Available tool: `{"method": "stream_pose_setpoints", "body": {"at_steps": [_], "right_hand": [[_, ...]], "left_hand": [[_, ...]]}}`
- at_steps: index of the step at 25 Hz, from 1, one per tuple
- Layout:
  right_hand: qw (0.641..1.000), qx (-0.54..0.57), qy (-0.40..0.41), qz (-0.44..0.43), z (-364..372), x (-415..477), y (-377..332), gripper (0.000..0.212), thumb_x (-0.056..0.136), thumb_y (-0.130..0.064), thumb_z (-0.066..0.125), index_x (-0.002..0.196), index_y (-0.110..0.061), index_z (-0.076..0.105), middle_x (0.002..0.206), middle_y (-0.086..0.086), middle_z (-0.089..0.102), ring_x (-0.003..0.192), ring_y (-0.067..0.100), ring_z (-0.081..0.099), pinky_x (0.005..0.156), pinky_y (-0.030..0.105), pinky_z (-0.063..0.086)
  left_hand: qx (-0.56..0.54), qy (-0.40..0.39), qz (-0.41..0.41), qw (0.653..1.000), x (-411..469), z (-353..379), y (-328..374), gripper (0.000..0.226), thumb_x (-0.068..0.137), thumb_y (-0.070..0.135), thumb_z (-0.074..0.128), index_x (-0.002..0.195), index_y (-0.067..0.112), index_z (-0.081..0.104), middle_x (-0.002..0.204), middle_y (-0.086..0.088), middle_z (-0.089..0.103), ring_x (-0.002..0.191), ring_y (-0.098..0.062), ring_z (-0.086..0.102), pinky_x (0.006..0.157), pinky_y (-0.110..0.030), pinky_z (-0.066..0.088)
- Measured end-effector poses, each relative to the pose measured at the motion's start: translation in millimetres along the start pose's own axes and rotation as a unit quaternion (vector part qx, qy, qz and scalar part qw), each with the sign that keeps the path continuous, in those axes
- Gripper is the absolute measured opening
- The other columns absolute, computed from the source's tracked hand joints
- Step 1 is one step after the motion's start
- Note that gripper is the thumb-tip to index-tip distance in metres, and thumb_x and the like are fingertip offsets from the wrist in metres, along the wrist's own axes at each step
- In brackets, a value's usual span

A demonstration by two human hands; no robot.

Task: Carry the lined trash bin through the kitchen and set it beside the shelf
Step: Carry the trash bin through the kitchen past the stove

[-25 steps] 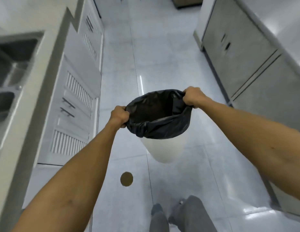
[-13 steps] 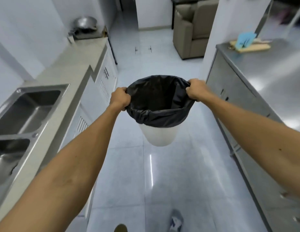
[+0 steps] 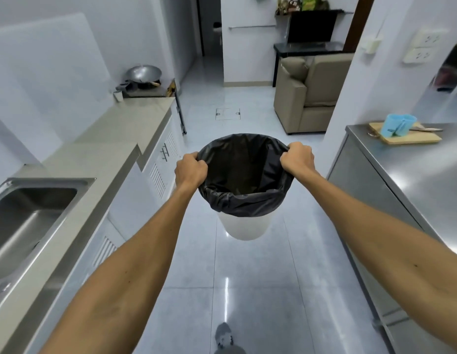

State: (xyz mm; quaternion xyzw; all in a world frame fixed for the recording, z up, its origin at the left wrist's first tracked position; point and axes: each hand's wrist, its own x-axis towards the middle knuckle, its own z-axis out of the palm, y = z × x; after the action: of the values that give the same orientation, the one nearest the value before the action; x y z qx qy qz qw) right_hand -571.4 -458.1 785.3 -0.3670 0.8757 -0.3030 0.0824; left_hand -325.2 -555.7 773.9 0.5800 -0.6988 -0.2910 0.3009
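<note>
A white trash bin (image 3: 244,227) lined with a black bag (image 3: 245,172) hangs in the air over the kitchen floor, in the middle of the view. My left hand (image 3: 190,171) grips the left side of its rim and my right hand (image 3: 297,158) grips the right side, both fists closed over the bag's folded edge. The bin is upright and looks empty inside. A dark shelf (image 3: 312,29) with small items on top stands far ahead in the room beyond the kitchen.
A grey counter (image 3: 115,139) with a steel sink (image 3: 25,215) and white cabinets runs along the left; a wok (image 3: 143,74) sits at its far end. A steel counter (image 3: 411,175) with a cutting board (image 3: 407,137) lines the right. A beige armchair (image 3: 311,92) stands ahead.
The view has lifted from the floor to the aisle ahead. The bin, held in both hands, has risen and moved forward along the aisle; the far room is now in sight.
</note>
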Motion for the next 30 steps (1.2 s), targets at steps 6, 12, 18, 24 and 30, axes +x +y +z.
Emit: {"method": "stream_pose_setpoints", "body": {"at_steps": [6, 12, 18, 24, 30], "right_hand": [[0.999, -0.002, 0.047, 0.008, 47, 146, -42, 0.009, 0.082, -0.008, 0.045, 0.073, -0.007, 0.046, 0.084, 0.016, 0.057, 0.075, 0.038, 0.057, 0.060, 0.034, 0.038], [0.998, -0.039, 0.034, 0.038, 91, 273, -59, 0.020, 0.083, -0.006, 0.047, 0.066, -0.011, 0.039, 0.088, 0.014, 0.057, 0.075, 0.034, 0.053, 0.064, 0.035, 0.039], [0.995, -0.077, -0.010, 0.058, 119, 440, -61, 0.005, 0.088, -0.009, 0.047, 0.088, -0.007, 0.052, 0.097, 0.014, 0.060, 0.082, 0.034, 0.055, 0.070, 0.035, 0.042], [0.999, -0.008, -0.006, 0.049, 133, 610, -82, 0.024, 0.098, -0.011, 0.043, 0.116, 0.003, 0.051, 0.124, 0.026, 0.056, 0.105, 0.043, 0.057, 0.077, 0.038, 0.041], [0.998, 0.046, -0.024, 0.025, 188, 764, -114, 0.016, 0.097, -0.005, 0.040, 0.104, 0.000, 0.053, 0.116, 0.023, 0.056, 0.088, 0.036, 0.053, 0.077, 0.040, 0.047]], "left_hand": [[-0.032, -0.004, 0.047, 0.998, 161, 36, 25, 0.037, 0.094, 0.006, 0.047, 0.122, 0.012, 0.070, 0.104, -0.005, 0.072, 0.086, -0.020, 0.060, 0.074, -0.026, 0.044], [-0.101, -0.011, 0.022, 0.995, 298, 89, 50, 0.041, 0.096, 0.005, 0.046, 0.129, 0.013, 0.070, 0.116, -0.004, 0.073, 0.091, -0.018, 0.062, 0.083, -0.029, 0.053], [-0.150, -0.025, 0.012, 0.988, 452, 176, 84, 0.038, 0.099, 0.007, 0.046, 0.129, 0.009, 0.070, 0.121, -0.007, 0.071, 0.107, -0.027, 0.065, 0.093, -0.037, 0.057], [-0.180, 0.001, -0.007, 0.984, 587, 244, 127, 0.037, 0.100, 0.008, 0.046, 0.130, 0.009, 0.069, 0.123, -0.009, 0.072, 0.105, -0.024, 0.064, 0.096, -0.036, 0.056], [-0.192, 0.004, -0.036, 0.981, 736, 303, 130, 0.039, 0.101, 0.007, 0.046, 0.135, 0.010, 0.066, 0.130, -0.007, 0.069, 0.113, -0.027, 0.064, 0.099, -0.035, 0.053]]}}
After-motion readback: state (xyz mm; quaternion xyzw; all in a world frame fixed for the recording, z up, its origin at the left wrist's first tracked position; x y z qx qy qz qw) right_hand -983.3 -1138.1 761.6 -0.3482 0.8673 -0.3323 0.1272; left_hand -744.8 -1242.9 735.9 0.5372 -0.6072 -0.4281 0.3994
